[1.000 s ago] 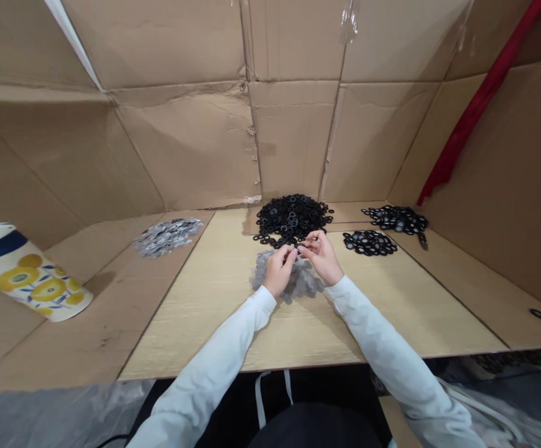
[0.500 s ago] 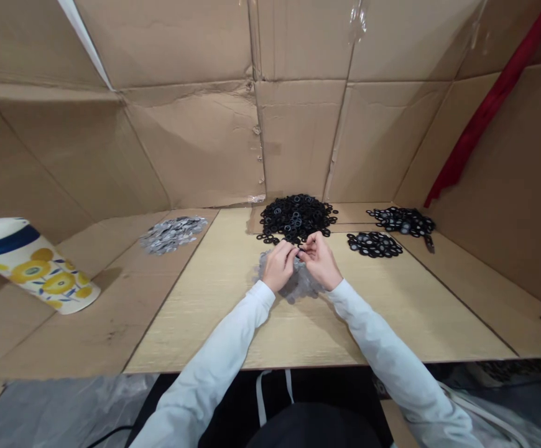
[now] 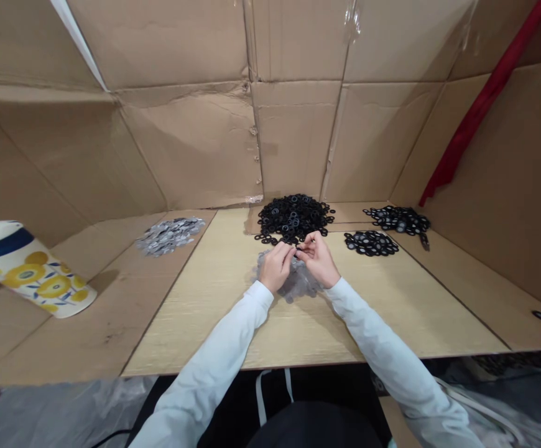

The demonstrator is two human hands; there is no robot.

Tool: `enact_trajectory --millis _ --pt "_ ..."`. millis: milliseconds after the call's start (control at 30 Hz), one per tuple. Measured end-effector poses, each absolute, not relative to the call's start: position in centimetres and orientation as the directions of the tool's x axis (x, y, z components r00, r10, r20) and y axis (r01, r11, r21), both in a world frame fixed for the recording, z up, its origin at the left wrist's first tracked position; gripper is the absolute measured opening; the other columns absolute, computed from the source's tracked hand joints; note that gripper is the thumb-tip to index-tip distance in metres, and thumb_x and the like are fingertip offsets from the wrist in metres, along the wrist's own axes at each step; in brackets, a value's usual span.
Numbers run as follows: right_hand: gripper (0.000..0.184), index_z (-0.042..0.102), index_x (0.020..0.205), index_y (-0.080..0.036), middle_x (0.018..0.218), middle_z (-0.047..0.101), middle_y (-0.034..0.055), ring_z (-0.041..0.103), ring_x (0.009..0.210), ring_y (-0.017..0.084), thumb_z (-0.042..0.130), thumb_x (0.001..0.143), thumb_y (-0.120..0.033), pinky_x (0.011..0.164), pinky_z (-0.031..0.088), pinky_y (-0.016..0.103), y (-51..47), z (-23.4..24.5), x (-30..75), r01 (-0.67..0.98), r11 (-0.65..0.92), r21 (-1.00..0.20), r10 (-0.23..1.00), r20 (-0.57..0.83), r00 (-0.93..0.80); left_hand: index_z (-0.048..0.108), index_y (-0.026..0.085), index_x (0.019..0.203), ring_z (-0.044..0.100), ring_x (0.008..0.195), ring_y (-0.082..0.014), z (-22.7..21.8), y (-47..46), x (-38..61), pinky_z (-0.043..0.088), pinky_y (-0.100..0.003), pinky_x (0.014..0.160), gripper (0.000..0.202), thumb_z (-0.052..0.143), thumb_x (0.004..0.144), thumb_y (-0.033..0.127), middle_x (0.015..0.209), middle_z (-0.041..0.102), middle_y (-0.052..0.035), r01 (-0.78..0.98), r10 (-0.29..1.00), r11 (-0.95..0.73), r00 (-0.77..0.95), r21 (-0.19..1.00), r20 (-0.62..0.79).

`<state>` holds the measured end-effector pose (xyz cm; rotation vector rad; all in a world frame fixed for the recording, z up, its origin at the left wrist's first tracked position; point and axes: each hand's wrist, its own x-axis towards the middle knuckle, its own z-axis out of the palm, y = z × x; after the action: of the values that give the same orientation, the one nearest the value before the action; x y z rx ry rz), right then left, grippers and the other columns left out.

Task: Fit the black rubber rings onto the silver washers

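My left hand (image 3: 277, 266) and my right hand (image 3: 318, 258) meet fingertip to fingertip above a small heap of grey discs (image 3: 298, 283) on the wooden board (image 3: 224, 292). Both hands are pinched shut. A small black ring (image 3: 298, 249) shows between the fingertips; which piece each hand grips is too small to tell apart. Just behind the hands lies a big pile of black rings (image 3: 293, 218).
Two smaller piles of black rings with grey centres lie at the right (image 3: 370, 242) and far right (image 3: 398, 219). A second heap of grey discs (image 3: 170, 234) lies at the left. A paper cup (image 3: 28, 270) with yellow flowers lies at the far left. Cardboard walls (image 3: 196, 137) enclose the bench.
The hands stay together over the grey heap with only small finger motions. The view has shifted slightly with my head.
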<state>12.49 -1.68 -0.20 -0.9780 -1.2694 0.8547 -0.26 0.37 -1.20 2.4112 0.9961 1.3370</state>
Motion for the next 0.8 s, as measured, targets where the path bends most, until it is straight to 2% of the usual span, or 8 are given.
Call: enact_trajectory --millis 167,300,467,633,800 --pt "0.038 0.038 0.079 -0.023 0.07 0.053 -0.0041 0.055 0.069 0.012 0.068 0.056 -0.027 0.067 0.047 0.028 -1.7 0.3 12.8 -0.098 0.317 -0.943 0.945 0.307 0.109 0.053 0.018 0.075 0.051 0.074 -0.0128 -1.0 0.4 0.0 0.038 -0.024 0.07 0.026 0.038 0.089 0.034 0.075 0.053 -0.0017 0.34 0.729 -0.685 0.308 0.645 0.612" --pt "0.042 0.041 0.08 -0.022 0.069 0.056 -0.0046 0.057 0.066 0.012 0.071 0.052 -0.026 0.065 0.049 0.029 -1.7 0.6 13.2 -0.197 0.218 -0.956 0.975 0.205 0.084 0.049 0.017 0.068 0.045 0.065 -0.0108 -1.0 0.5 0.4 0.035 -0.022 0.062 0.03 0.038 0.087 0.039 0.066 0.048 0.0015 0.274 0.822 -0.568 0.241 0.776 0.516" --pt "0.041 0.044 0.078 -0.022 0.06 0.056 -0.0072 0.056 0.055 0.011 0.073 0.049 -0.026 0.058 0.05 0.028 -1.5 0.3 13.4 -0.185 0.156 -0.97 0.988 0.15 0.046 0.042 0.017 0.061 0.037 0.058 -0.0092 -1.1 0.5 0.5 0.029 -0.022 0.057 0.035 0.04 0.085 0.042 0.058 0.038 0.004 0.245 0.858 -0.509 0.219 0.826 0.464" --pt "0.033 0.056 0.069 -0.017 0.057 0.06 -0.0024 0.056 0.049 0.011 0.077 0.045 -0.028 0.054 0.05 0.027 -1.4 0.3 13.4 -0.114 0.138 -0.984 0.99 0.133 0.047 0.042 0.017 0.061 0.036 0.056 -0.0092 -1.3 0.6 0.7 0.029 -0.022 0.056 0.04 0.041 0.083 0.051 0.056 0.037 0.0041 0.182 0.895 -0.426 0.227 0.886 0.383" --pt "0.035 0.059 0.065 -0.015 0.055 0.061 -0.0005 0.059 0.048 0.013 0.08 0.042 -0.031 0.052 0.052 0.028 -1.6 0.6 13.3 -0.152 0.109 -0.982 0.989 0.092 0.115 0.043 0.018 0.063 0.037 0.056 -0.01 -1.4 0.8 0.8 0.03 -0.023 0.056 0.042 0.038 0.082 0.055 0.055 0.037 0.0036 0.106 0.898 -0.398 0.248 0.911 0.363"
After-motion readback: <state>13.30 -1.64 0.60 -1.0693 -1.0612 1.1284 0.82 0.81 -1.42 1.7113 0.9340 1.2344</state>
